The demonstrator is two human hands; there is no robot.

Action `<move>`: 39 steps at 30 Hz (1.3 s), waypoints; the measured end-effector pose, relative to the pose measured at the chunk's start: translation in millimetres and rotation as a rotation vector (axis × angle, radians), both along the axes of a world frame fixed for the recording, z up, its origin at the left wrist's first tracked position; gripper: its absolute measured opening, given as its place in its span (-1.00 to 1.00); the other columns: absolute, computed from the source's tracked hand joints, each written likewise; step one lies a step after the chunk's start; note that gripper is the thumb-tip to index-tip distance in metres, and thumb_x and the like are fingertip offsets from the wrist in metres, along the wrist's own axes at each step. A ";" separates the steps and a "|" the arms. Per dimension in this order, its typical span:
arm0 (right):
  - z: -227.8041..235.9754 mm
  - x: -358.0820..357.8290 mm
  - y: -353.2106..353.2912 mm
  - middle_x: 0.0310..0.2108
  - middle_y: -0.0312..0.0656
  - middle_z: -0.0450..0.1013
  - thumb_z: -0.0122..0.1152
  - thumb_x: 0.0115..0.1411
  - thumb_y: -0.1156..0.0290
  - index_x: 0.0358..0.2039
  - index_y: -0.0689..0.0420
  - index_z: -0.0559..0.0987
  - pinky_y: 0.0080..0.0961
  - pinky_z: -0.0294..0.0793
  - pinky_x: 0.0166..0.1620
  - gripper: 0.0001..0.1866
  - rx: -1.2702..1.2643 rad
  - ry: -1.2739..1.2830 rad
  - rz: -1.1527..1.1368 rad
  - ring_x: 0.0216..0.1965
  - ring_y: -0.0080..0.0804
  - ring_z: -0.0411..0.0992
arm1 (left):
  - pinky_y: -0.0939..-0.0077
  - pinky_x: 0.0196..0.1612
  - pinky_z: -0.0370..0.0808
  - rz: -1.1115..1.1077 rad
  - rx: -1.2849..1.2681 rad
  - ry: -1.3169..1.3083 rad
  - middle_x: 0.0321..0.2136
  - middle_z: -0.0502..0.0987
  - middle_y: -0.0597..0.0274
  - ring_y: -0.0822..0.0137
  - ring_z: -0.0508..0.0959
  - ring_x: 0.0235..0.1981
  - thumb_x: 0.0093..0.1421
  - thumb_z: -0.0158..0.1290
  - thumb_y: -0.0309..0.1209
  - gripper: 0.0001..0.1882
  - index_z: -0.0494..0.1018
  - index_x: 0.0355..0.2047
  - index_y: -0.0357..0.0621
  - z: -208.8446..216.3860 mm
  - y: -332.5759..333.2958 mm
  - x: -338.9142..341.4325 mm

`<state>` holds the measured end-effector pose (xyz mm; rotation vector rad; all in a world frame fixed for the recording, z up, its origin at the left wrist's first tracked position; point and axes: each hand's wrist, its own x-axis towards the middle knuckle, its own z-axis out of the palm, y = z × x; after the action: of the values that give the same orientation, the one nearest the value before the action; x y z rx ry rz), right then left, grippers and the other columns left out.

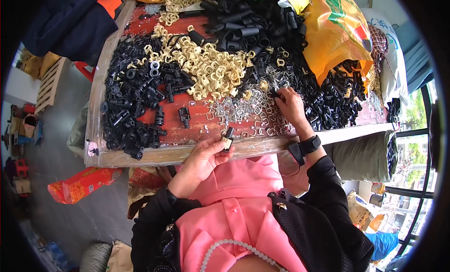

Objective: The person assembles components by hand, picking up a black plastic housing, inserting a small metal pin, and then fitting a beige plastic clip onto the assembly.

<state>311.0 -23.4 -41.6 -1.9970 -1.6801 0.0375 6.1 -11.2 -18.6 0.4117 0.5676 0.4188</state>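
Near the table's front edge, my left hand [206,156] pinches a small black plastic part with a cream-gold piece [227,141] set in it. My right hand [291,107] reaches further in, between the silver wire clips [239,109] and the heap of black clips [323,101]. Its fingers are bent, with a small dark piece [273,95] at the fingertips, partly hidden. Beyond both hands lies a large heap of cream-gold ring-shaped pieces [215,68]. Left of it spreads a pile of black plastic fittings [136,94]. One black fitting [184,117] sits apart on the red tabletop [176,135].
An orange woven bag [335,37] spills black parts on the right. Black tubes [246,30] are heaped at the back. The wooden table rim [187,154] runs in front of me. A grey-green sack [363,157] stands under the right edge; a red bag [84,184] lies at lower left.
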 end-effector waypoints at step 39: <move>58.7 -136.0 -38.9 -0.54 -0.30 0.34 0.12 0.01 0.46 -0.43 0.21 0.37 -0.71 0.29 -0.50 -0.85 -0.225 0.774 0.502 -0.53 -0.66 0.28 | 0.72 -0.44 0.40 0.120 0.165 0.119 -0.44 0.47 0.30 0.47 0.48 -0.49 0.03 0.03 -0.38 -0.75 0.37 -0.27 -0.20 2.9 -12.5 -0.7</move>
<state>175.0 -62.3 17.1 -1.3520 -1.6107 1.0667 5.5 -23.6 -15.7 0.5656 0.6783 0.5607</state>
